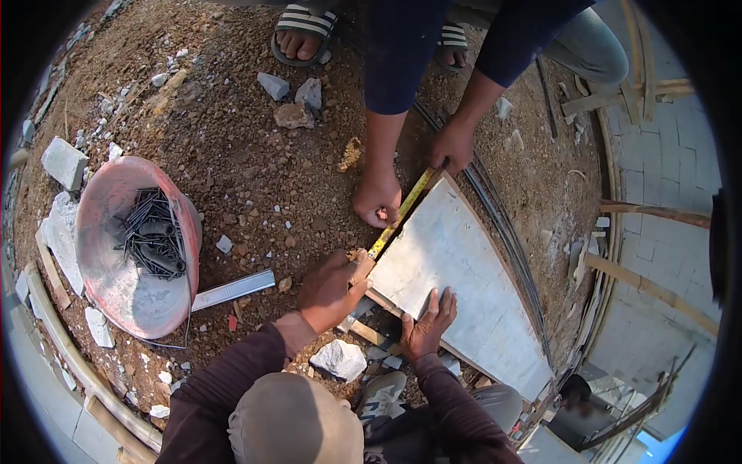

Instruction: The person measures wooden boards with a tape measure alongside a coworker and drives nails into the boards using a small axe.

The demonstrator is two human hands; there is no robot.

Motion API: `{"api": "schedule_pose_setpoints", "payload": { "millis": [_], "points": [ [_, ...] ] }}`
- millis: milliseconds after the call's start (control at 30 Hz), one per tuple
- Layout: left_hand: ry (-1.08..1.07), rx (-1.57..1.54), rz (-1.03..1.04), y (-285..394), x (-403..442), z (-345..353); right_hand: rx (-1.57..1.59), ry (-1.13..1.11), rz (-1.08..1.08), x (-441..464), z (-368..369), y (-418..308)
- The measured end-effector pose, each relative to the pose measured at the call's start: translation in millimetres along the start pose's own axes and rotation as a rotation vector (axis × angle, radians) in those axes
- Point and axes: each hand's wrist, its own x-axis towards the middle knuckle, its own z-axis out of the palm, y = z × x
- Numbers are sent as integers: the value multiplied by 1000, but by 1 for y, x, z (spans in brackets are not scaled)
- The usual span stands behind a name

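- Brown, stony ground (232,131) spreads under everything, with a grey block wall (657,170) on the right.
- A pale slab (464,286) lies in the middle, between the person and the co-worker, tapering toward its far right end.
- A reddish bucket (97,224) stands at left, well apart from the slab.
- A yellow tape measure (410,206) runs along the slab's short left edge.
- The person's left hand (454,145) closes on the tape's near end, at the slab's near corner.
- Their right hand (379,195) is curled beside the tape, just left of the slab; whether it grips anything, I cannot tell.
- The co-worker's right hand (427,325) rests with spread fingers over the slab's far edge.
- The co-worker's left hand (332,292) bends at the slab's far left corner, by the tape; its grip is unclear.
- A white rock (338,359) sits beyond the slab.
- Dark nails (154,228) lie inside the bucket.
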Motion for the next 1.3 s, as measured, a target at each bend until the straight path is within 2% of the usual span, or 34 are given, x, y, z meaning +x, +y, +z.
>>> {"api": "schedule_pose_setpoints", "payload": {
  "millis": [100, 300, 500, 900, 1100, 1300],
  "points": [
    [34, 50, 21, -1, 0, 2, 7, -5, 3, 0, -1, -1],
    [-75, 83, -55, 1, 5, -6, 4, 5, 6, 0, 1, 0],
    [-20, 101, 50, -5, 5, -4, 1, -1, 12, 0, 0, -2],
    [24, 48, -29, 0, -2, 0, 14, -9, 19, -4, 2, 4],
    [103, 62, 36, -5, -6, 8, -3, -30, 30, -5, 2, 4],
    [127, 231, 153, -9, -8, 16, -23, -60, 43, -2, 2, 0]
  ]
}}
